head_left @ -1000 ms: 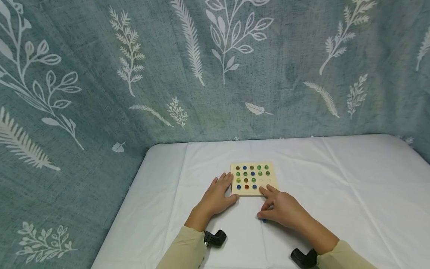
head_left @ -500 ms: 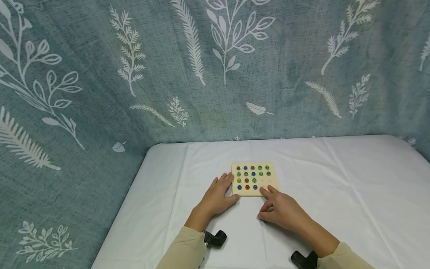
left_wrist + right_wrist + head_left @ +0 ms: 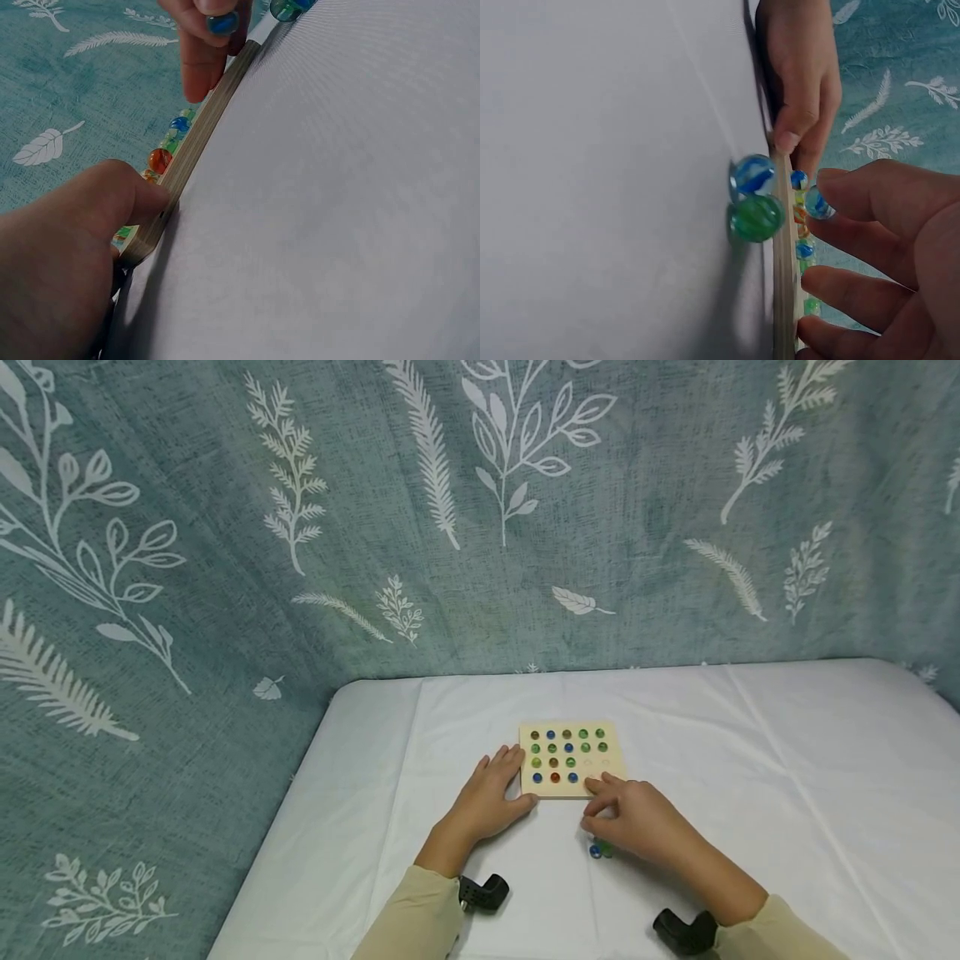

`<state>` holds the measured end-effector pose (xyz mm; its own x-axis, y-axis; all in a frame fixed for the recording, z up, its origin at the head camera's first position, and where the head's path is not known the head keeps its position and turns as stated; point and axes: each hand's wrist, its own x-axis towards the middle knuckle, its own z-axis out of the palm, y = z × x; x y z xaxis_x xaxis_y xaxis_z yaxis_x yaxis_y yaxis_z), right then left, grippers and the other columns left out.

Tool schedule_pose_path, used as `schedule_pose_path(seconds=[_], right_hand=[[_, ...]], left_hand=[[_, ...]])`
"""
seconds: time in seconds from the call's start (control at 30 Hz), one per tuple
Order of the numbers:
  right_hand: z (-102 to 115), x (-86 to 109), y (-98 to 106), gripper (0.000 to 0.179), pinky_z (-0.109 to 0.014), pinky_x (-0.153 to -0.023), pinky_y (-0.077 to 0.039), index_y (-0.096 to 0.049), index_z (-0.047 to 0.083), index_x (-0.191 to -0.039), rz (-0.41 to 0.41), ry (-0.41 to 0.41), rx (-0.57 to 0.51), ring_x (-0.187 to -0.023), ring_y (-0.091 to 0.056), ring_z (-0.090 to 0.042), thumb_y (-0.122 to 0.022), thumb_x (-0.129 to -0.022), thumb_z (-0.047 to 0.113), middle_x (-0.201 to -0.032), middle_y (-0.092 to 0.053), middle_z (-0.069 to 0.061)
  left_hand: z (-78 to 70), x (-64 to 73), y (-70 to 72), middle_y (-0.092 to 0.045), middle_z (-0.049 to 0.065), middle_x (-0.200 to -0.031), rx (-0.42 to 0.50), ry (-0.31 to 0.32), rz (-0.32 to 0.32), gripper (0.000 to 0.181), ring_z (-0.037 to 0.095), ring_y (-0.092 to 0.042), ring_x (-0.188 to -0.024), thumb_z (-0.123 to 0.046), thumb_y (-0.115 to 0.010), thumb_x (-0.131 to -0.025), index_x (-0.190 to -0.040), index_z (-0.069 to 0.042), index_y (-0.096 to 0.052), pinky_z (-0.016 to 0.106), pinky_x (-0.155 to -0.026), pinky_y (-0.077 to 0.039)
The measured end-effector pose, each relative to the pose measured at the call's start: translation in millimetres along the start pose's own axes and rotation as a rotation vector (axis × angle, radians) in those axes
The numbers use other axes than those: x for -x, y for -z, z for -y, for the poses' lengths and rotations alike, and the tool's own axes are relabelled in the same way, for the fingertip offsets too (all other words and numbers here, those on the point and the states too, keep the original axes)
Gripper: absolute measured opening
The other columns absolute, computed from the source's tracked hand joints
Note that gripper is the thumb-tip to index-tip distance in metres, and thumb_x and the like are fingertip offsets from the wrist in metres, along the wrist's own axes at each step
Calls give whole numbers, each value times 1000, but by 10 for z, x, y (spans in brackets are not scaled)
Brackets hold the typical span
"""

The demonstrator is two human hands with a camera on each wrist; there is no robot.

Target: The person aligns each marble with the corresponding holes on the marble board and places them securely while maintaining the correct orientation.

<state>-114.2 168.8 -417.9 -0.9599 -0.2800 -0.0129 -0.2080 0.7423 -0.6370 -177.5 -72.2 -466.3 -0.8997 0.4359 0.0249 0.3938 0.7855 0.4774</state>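
Observation:
A pale wooden board [image 3: 557,791] lies on the white cloth, with rows of coloured glass marbles [image 3: 568,748] in its hollows. My left hand [image 3: 487,797] rests at the board's left side, fingers nearly straight, thumb against its front edge. Between thumb and index finger, my right hand [image 3: 637,818] pinches a blue marble [image 3: 821,202], raised off the cloth. Its other fingers touch the board's front right part, hiding some hollows. Below this hand, a loose blue-streaked marble [image 3: 754,177] and a green marble [image 3: 757,218] lie side by side on the cloth.
White cloth [image 3: 750,777] covers the table all round the board. Behind and to the left hangs a teal curtain [image 3: 480,610] with white leaf prints. Black wrist devices [image 3: 483,893] sit at both sleeves.
My right hand has lifted a blue marble off the cloth, its thumb and index finger rising slightly. The two loose marbles beneath now show. The left hand has stayed in place.

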Motion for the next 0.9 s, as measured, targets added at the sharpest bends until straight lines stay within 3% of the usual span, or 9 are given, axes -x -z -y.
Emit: schedule_pose_path(seconds=[0.17, 0.53, 0.9], right_hand=[[-58, -46, 76, 9, -58, -110, -40, -79, 17, -92, -48, -12, -65, -135, -48, -36, -74, -86, 23, -134, -63, -10], [-336, -330, 155, 28, -60, -108, -40, -75, 7, -111, -294, -34, -81, -134, -47, -40, -68, -93, 28, -141, -56, -11], [-298, -546, 125, 23, -61, -114, -31, -76, 4, -105, -195, -27, -21, -142, -35, -40, -69, -92, 21, -145, -50, -17]], left_hand=[[-6, 1, 1, -28, -3, -162, 0, 5, 10, 78, 13, -18, -152, -46, -59, -93, -157, -16, -27, 36, -126, -12], [-5, 3, 9, -28, -3, -162, 11, 15, 12, 78, 13, -17, -152, -45, -59, -92, -157, -16, -27, 37, -126, -12], [3, 2, 2, -28, -3, -162, 15, 4, 10, 77, 14, -18, -152, -45, -59, -92, -157, -16, -28, 37, -126, -12]])
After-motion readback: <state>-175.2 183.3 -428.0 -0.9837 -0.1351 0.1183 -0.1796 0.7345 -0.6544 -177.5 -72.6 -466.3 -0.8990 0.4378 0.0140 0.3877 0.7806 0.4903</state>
